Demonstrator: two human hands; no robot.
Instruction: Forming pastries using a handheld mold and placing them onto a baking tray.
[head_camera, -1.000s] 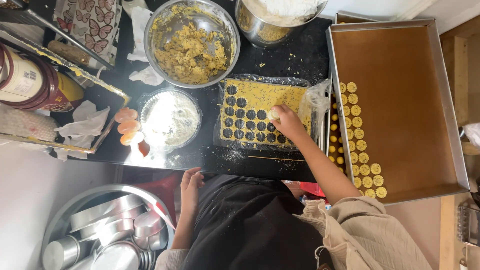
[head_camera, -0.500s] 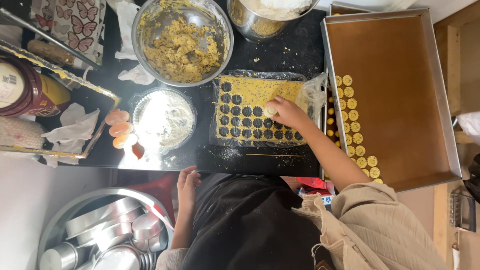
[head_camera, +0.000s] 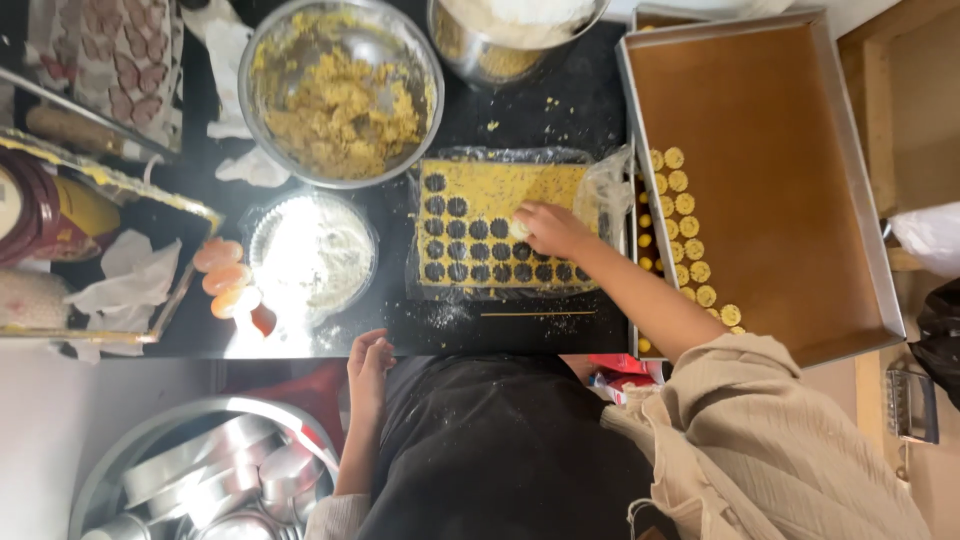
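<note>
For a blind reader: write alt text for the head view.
The right hand presses on a flat yellow dough sheet punched with dark round holes, on a black counter. Small yellow cut rounds line a brown metal baking tray. The left hand rests at the counter's edge.

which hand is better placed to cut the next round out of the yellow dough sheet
Probably the right hand: it rests on the yellow dough sheet with a small pale cutter at its fingertips. The left hand sits at the counter edge, away from the dough.

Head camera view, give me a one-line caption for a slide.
Right hand presses a small cutter into rolled yellow dough; left hand rests at the counter edge.
</note>
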